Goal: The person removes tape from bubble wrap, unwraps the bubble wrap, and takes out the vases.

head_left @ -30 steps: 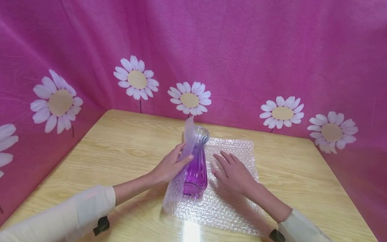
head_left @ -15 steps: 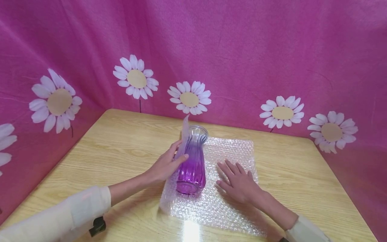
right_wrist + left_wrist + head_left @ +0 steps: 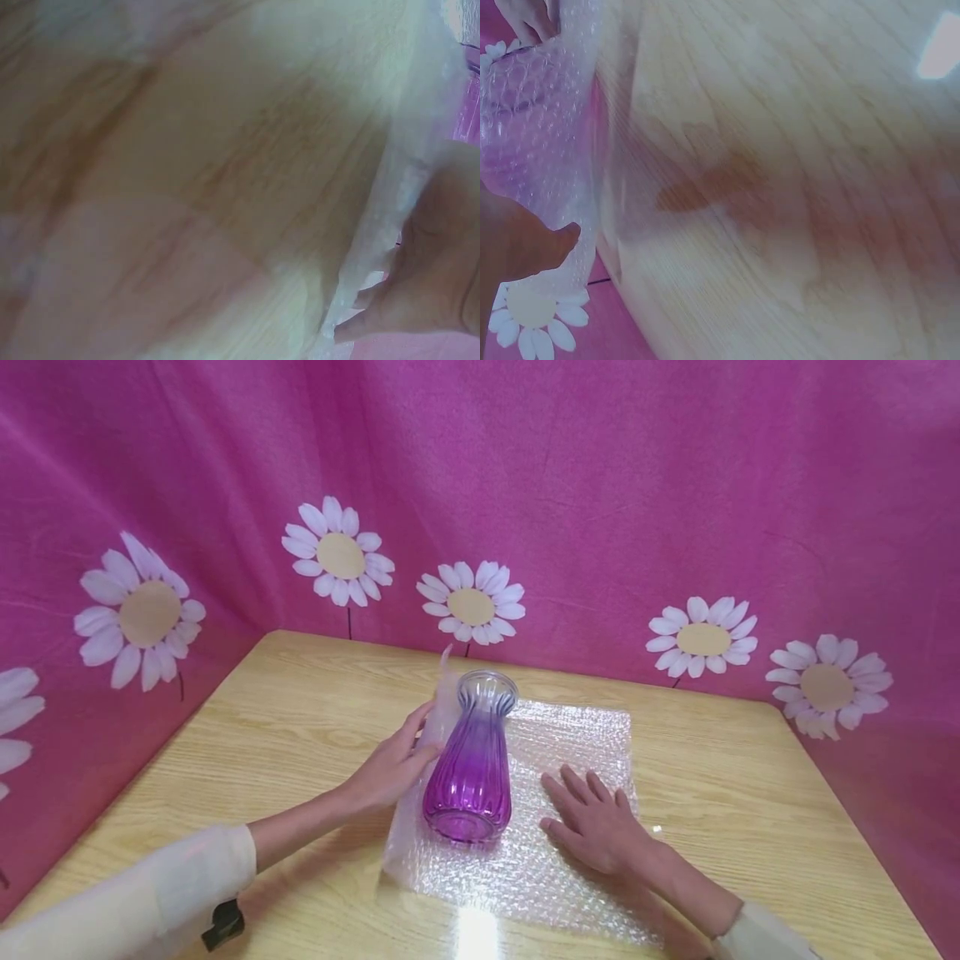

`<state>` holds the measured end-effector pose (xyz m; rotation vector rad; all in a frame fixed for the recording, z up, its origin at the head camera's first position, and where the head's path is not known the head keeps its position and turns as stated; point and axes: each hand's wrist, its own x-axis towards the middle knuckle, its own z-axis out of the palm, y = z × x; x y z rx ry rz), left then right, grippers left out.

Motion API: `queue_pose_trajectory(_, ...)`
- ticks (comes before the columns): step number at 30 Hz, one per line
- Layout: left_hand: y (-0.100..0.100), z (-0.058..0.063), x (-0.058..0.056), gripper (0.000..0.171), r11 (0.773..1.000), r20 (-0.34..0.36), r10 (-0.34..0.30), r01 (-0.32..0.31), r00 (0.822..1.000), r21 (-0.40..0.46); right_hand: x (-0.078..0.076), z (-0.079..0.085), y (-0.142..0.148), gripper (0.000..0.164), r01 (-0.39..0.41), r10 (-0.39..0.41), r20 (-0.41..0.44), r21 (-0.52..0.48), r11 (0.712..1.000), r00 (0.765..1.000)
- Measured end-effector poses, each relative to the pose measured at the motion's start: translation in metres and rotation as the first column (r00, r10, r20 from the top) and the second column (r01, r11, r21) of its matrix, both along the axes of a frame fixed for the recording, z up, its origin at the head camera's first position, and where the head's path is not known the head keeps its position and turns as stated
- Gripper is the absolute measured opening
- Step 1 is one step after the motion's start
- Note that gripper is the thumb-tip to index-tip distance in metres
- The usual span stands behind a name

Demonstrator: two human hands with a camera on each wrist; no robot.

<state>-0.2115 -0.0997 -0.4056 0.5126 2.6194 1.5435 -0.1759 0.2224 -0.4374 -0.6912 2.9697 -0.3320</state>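
A ribbed glass vase (image 3: pixel 471 768), clear at the flared rim and deep purple toward the base, lies on its side on a sheet of bubble wrap (image 3: pixel 525 893), rim pointing away from me. My left hand (image 3: pixel 390 768) holds the raised left edge of the sheet, thumb on the vase side and fingers mostly hidden behind. In the left wrist view, the thumb of my left hand (image 3: pixel 529 244) overlaps the lifted bubble wrap (image 3: pixel 540 127). Right of the vase, my right hand (image 3: pixel 596 827) rests flat on the sheet with fingers spread.
The wooden table (image 3: pixel 750 827) extends around the sheet on every side. Behind it and along both sides hangs a magenta cloth (image 3: pixel 570 502) printed with large white daisies. A bright light reflection shows at the table's front.
The left hand has moved left, drawing the bubble wrap edge away, and the vase has rolled left into fuller view. The right hand has lowered flat and shifted slightly right.
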Motion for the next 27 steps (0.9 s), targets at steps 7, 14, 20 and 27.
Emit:
queue_pose_trajectory(7,-0.014,-0.004,0.0,0.069,0.997,-0.085,-0.025,0.019,0.996,-0.07,0.0,0.0,0.0,0.066,0.006,-0.006,0.0,0.006,1.0,1.0)
queue_pose_trajectory(14,-0.025,-0.007,0.003,0.073,0.957,-0.222,-0.017,-0.049,0.975,-0.286,-0.001,-0.004,-0.001,0.066,0.003,-0.003,-0.014,-0.003,1.0,1.0)
queue_pose_trajectory(20,-0.03,-0.005,0.003,0.074,0.927,-0.287,-0.024,-0.086,0.958,-0.364,-0.001,0.0,-0.002,0.066,0.005,-0.005,0.012,0.006,1.0,1.0)
queue_pose_trajectory(27,-0.037,-0.001,0.0,0.07,0.849,-0.389,-0.125,-0.104,0.913,-0.517,0.0,0.002,-0.002,0.066,0.009,-0.01,0.023,0.019,1.0,1.0)
